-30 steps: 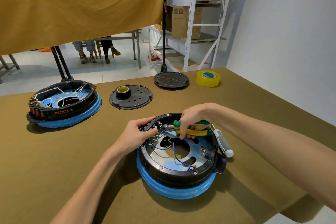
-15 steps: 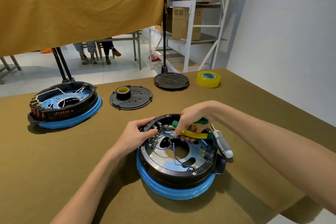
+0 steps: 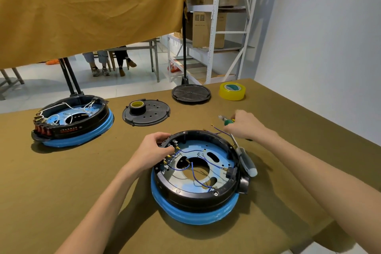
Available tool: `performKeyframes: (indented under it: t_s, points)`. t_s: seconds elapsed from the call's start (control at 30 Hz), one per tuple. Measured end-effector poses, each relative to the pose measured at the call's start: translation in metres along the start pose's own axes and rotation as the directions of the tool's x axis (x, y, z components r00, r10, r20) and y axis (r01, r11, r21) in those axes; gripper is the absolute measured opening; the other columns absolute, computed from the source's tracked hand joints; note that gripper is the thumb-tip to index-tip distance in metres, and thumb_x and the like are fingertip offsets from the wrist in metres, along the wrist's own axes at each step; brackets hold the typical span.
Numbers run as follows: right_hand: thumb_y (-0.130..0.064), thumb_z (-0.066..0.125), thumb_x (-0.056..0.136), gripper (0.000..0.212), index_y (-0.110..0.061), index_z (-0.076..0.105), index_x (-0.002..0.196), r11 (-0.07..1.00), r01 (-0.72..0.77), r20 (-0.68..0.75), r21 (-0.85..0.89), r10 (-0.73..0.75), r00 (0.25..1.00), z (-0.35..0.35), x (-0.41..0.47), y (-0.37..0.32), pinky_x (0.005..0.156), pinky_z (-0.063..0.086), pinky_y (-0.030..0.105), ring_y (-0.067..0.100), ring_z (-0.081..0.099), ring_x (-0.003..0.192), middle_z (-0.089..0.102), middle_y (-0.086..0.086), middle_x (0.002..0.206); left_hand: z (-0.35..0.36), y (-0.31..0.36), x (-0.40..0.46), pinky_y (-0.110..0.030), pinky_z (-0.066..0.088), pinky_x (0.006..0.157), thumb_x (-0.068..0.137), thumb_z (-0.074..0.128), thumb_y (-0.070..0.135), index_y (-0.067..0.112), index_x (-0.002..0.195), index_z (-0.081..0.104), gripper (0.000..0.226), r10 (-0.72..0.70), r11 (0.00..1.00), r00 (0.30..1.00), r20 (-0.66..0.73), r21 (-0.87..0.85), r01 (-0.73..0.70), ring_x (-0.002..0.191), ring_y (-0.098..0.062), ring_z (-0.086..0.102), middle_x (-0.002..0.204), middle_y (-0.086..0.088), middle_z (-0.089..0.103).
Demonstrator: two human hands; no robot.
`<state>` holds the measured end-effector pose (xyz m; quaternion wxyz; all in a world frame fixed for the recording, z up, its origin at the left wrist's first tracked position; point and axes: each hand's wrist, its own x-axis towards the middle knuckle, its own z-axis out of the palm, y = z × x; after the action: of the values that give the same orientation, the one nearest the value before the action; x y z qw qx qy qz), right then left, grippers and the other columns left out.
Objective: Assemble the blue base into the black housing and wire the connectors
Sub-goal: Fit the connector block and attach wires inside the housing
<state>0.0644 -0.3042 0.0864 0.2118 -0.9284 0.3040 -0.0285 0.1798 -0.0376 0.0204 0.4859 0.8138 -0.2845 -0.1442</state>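
A black round housing point(image 3: 185, 192) sits on a blue base point(image 3: 195, 215) in front of me, with blue wires point(image 3: 193, 173) and brass connectors inside. My left hand point(image 3: 153, 151) grips the housing's left rim by the connector block. My right hand point(image 3: 244, 125) is behind the housing's right rim, off the assembly, holding green and yellow pliers point(image 3: 227, 121); loose blue wire ends point(image 3: 218, 130) lie beside it.
A screwdriver point(image 3: 246, 161) leans on the housing's right rim. A second black and blue assembly point(image 3: 72, 121) with white wires stands at the left. Behind are a black plate with a tape roll point(image 3: 137, 106), a black disc point(image 3: 191, 93) and yellow tape point(image 3: 232, 91).
My right hand has lifted the pliers out of the housing and moved back and to the right, onto the table behind the rim. My left hand stays on the left rim.
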Motion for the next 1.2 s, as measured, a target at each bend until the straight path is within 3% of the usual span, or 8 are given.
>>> performKeyframes:
  t_s: [0.13, 0.33, 0.47, 0.53, 0.67, 0.8, 0.97, 1.2]
  points:
    - [-0.039, 0.070, 0.090, 0.042, -0.010, 0.048, 0.111, 0.990, -0.117, -0.097, -0.079, 0.109, 0.989, 0.027, 0.002, 0.046, 0.081, 0.056, 0.043, 0.033, 0.062, 0.099, 0.064, 0.013, 0.108, 0.011, -0.003, -0.006, -0.007, 0.048, 0.066, 0.091, 0.071, 0.011, 0.020, 0.130, 0.065, 0.041, -0.011, 0.998, 0.995, -0.103, -0.066, 0.004, 0.092, 0.002, 0.066, 0.106, 0.015, 0.069]
    - [-0.051, 0.067, 0.093, 0.055, -0.005, 0.050, 0.118, 0.994, -0.106, -0.132, -0.033, 0.101, 0.986, 0.047, 0.015, 0.060, 0.091, 0.052, 0.046, 0.039, 0.057, 0.114, 0.058, 0.020, 0.122, 0.015, -0.005, -0.011, -0.008, 0.050, 0.060, 0.090, 0.073, 0.010, 0.022, 0.122, 0.070, 0.035, -0.028, 0.987, 0.989, -0.148, -0.160, 0.005, 0.081, 0.008, 0.069, 0.102, 0.012, 0.073]
    - [-0.054, 0.056, 0.098, 0.057, -0.004, 0.053, 0.126, 0.968, -0.114, -0.185, -0.226, 0.072, 0.980, 0.046, 0.011, 0.049, 0.099, 0.048, 0.047, 0.042, 0.052, 0.122, 0.056, 0.021, 0.131, 0.015, -0.004, -0.013, -0.012, 0.053, 0.061, 0.090, 0.074, 0.011, 0.027, 0.118, 0.069, 0.033, -0.027, 0.980, 0.990, -0.140, -0.197, -0.001, 0.083, 0.004, 0.072, 0.103, 0.011, 0.074]
    - [-0.042, 0.055, 0.101, 0.041, -0.007, 0.060, 0.122, 0.969, -0.036, -0.295, -0.246, -0.040, 0.955, 0.045, 0.005, 0.036, 0.097, 0.048, 0.045, 0.037, 0.055, 0.118, 0.059, 0.017, 0.126, 0.015, -0.004, -0.014, -0.012, 0.054, 0.062, 0.090, 0.074, 0.011, 0.029, 0.117, 0.069, 0.032, -0.027, 0.980, 0.989, -0.142, -0.200, -0.002, 0.084, 0.002, 0.072, 0.103, 0.012, 0.074]
    - [-0.017, 0.059, 0.098, 0.012, -0.014, 0.070, 0.100, 0.902, 0.418, -0.450, 0.104, -0.332, 0.829, 0.044, -0.020, -0.015, 0.075, 0.053, 0.029, 0.013, 0.064, 0.085, 0.068, -0.001, 0.094, 0.016, -0.006, -0.015, -0.012, 0.053, 0.064, 0.099, 0.063, 0.014, 0.028, 0.114, 0.071, 0.023, -0.046, 0.963, 0.984, -0.174, -0.270, -0.003, 0.086, -0.002, 0.072, 0.101, 0.009, 0.076]
    - [-0.020, 0.062, 0.096, 0.015, -0.013, 0.076, 0.096, 0.816, 0.566, -0.225, 0.117, -0.534, 0.815, 0.064, -0.042, -0.063, 0.072, 0.058, 0.032, 0.010, 0.064, 0.077, 0.070, -0.003, 0.087, 0.017, -0.008, -0.016, -0.026, 0.057, 0.075, 0.103, 0.053, 0.011, 0.017, 0.118, 0.072, 0.025, -0.109, 0.940, 0.972, -0.208, -0.339, 0.033, 0.097, -0.018, 0.073, 0.107, -0.004, 0.076]
    - [-0.031, 0.067, 0.093, 0.021, -0.013, 0.078, 0.094, 0.916, 0.394, -0.013, 0.079, -0.394, 0.919, 0.091, -0.038, -0.077, 0.076, 0.061, 0.041, 0.021, 0.069, 0.081, 0.075, 0.003, 0.085, 0.018, -0.008, -0.018, -0.027, 0.057, 0.078, 0.103, 0.053, 0.011, 0.023, 0.112, 0.072, 0.025, -0.128, 0.927, 0.969, -0.209, -0.372, 0.042, 0.099, -0.016, 0.073, 0.107, -0.001, 0.076]
    - [-0.019, 0.073, 0.090, 0.010, -0.016, 0.083, 0.090, 0.909, 0.353, 0.034, 0.219, -0.369, 0.929, 0.094, -0.026, -0.080, 0.082, 0.059, 0.041, 0.017, 0.069, 0.082, 0.076, -0.001, 0.082, 0.023, -0.005, -0.019, -0.032, 0.056, 0.082, 0.103, 0.050, 0.009, 0.015, 0.116, 0.072, 0.026, -0.156, 0.917, 0.959, -0.236, -0.395, 0.052, 0.100, -0.019, 0.072, 0.106, -0.004, 0.075]
